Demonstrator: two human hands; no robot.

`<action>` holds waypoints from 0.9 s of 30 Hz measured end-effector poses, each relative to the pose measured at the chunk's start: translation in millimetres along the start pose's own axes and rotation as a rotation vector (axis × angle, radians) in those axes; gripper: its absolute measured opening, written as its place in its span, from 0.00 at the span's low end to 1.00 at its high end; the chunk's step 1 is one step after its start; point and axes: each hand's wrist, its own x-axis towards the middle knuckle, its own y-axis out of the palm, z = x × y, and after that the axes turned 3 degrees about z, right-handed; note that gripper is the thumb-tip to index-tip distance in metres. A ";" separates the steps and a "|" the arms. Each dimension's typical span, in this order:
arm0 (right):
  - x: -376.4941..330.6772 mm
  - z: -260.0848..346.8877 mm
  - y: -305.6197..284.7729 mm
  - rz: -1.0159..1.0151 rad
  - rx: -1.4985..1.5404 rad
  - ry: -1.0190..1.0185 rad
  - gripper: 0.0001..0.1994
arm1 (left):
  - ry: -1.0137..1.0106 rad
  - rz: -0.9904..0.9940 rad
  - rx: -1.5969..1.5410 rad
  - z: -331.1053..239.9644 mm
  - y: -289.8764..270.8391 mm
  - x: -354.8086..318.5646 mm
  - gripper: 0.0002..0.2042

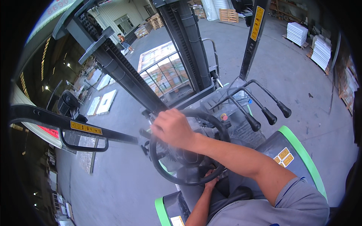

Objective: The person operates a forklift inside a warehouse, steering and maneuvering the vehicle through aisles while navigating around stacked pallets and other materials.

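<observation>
I sit at the controls of a forklift with a black steering wheel (154, 160) before me. My right hand (172, 128) is closed on the wheel's upper left, its arm stretched across the wheel. My left hand (212, 180) is low, by the wheel's lower rim and close to my lap; the rim partly covers it, and its finger position is unclear. To the right of the wheel stand three black-knobbed levers (269, 116), with neither hand on them. A red button (224, 117) sits on the dash.
Ahead rises the dark lift mast (192, 49), with a wrapped pallet load (158, 56) beyond its load guard. A person (122, 40) is at the far left. White stacks (296, 34) stand on pallets at right. Flat slabs (106, 101) lie on the left floor.
</observation>
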 end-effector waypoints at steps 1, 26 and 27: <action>-1.8 -3.8 -7.0 -0.017 -0.016 0.007 0.08 | 0.000 -0.004 0.099 2.1 -0.5 1.5 0.13; -240.5 57.8 -103.9 0.265 0.076 0.131 0.07 | 0.188 0.057 -0.041 68.7 37.7 40.3 0.12; -241.3 60.2 -98.2 0.280 0.102 0.112 0.07 | 0.182 0.066 0.003 66.6 33.0 37.3 0.12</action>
